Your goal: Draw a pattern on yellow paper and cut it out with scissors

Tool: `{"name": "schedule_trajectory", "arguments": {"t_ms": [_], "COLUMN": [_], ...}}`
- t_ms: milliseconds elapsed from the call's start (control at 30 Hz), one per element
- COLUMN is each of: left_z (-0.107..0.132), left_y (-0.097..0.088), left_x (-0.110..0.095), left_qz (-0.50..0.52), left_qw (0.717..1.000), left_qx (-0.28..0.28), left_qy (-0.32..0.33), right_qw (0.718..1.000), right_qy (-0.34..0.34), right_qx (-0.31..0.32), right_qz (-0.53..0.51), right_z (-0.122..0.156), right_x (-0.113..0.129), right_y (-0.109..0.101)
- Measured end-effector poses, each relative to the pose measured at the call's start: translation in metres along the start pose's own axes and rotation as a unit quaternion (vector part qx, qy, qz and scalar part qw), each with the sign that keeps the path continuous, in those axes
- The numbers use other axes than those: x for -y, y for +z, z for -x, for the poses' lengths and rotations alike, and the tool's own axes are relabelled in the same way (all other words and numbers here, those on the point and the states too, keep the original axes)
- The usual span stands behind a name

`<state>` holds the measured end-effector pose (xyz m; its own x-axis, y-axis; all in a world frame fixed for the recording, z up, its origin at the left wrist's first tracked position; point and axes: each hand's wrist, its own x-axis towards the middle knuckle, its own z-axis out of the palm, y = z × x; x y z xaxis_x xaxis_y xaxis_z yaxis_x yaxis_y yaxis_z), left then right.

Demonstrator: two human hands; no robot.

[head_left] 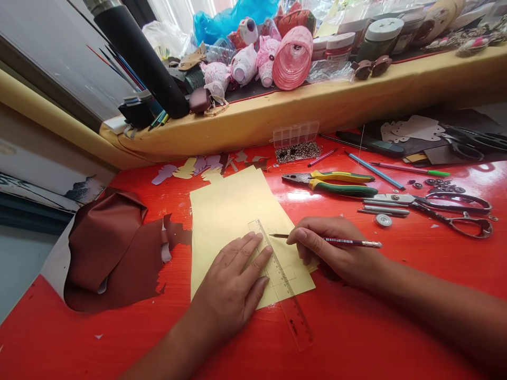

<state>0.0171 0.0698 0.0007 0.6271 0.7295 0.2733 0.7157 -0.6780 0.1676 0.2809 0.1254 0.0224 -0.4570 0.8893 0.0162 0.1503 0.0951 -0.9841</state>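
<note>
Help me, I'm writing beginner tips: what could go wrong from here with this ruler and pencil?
The straight, clear plastic ruler might pivot, since the fingers of the left hand sit only along its upper half. Its lower end juts past the flat yellow paper sheet over the red tabletop, where the left forearm could knock it. The slim dark pencil in the right hand could then draw a crooked line.

1. Pictured inside an apparent small craft workshop.
2. Equipped with pliers (343, 190), shears (430, 202) and boxed fittings (296, 152) on a red table (356, 338).
3. Strewn with brown material (132, 258) and cut scraps (185, 168).
4. Stocked along the ledge (253, 115) with jars (382, 39) and pink pig figures (243, 64).
</note>
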Motion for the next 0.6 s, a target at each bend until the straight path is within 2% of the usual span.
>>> {"name": "schedule_trajectory", "arguments": {"t_ms": [600], "left_z": [-0.0004], "left_y": [-0.0013], "left_x": [-0.0011], "left_qz": [-0.011], "left_qw": [1.0], "left_qx": [0.002], "left_qy": [-0.003], "right_qw": [1.0], "right_qy": [0.001], "right_qx": [0.013], "right_qz": [-0.002], "right_z": [0.0001], "right_x": [0.0011], "right_y": [-0.0012]}}
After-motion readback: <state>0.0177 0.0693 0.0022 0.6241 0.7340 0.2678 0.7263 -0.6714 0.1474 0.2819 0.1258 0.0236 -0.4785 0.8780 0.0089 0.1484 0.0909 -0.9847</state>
